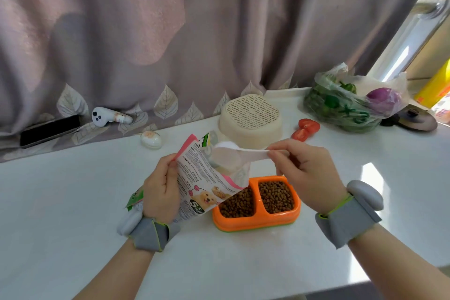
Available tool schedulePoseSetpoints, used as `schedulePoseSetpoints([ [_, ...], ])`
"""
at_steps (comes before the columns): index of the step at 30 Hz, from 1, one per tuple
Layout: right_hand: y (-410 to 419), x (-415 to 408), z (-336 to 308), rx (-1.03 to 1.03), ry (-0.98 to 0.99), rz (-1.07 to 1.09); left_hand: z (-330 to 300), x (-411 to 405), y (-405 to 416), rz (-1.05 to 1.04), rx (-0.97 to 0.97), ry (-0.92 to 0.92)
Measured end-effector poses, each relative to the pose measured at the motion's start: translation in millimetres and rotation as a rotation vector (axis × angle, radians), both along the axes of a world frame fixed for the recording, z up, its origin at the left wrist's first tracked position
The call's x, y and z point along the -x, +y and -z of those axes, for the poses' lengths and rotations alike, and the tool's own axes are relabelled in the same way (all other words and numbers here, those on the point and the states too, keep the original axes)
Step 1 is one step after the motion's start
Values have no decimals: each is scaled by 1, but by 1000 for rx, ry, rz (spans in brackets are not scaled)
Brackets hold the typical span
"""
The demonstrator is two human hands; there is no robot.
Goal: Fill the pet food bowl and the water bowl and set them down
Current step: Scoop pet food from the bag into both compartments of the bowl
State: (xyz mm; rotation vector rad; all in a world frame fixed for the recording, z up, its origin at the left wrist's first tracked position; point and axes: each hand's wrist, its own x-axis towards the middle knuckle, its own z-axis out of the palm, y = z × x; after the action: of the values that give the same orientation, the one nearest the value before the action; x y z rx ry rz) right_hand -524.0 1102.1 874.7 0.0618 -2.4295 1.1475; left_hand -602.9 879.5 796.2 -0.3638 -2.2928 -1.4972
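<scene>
Both compartments of the orange bowl already hold kibble.
My left hand grips the food bag, tilted above the bowl with its mouth open, so my right hand, pinching the white scoop, can reach in; beyond stands a cream basket.

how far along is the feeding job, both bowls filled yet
Done: both compartments of the orange double bowl hold kibble. In hand: left hand grips the food bag; right hand pinches the white scoop at its mouth. Left: no water is visible.
</scene>
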Motion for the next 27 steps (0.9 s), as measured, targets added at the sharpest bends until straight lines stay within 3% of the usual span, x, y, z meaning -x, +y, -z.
schedulePoseSetpoints([
  [3,-21,17,1,-104,-114,-56,2,0,-10,-15,-12,-18],
  [9,-55,45,15,-61,-252,-119,6,0,-26,-63,-39,-64],
  [15,-55,51,18,304,-184,-61,7,3,-42,-92,-76,-85],
  [21,-72,54,45,165,-494,-213,34,14,-72,-172,-234,-254],
  [27,-133,71,44,195,-484,-370,17,11,-89,-132,-65,-130],
])
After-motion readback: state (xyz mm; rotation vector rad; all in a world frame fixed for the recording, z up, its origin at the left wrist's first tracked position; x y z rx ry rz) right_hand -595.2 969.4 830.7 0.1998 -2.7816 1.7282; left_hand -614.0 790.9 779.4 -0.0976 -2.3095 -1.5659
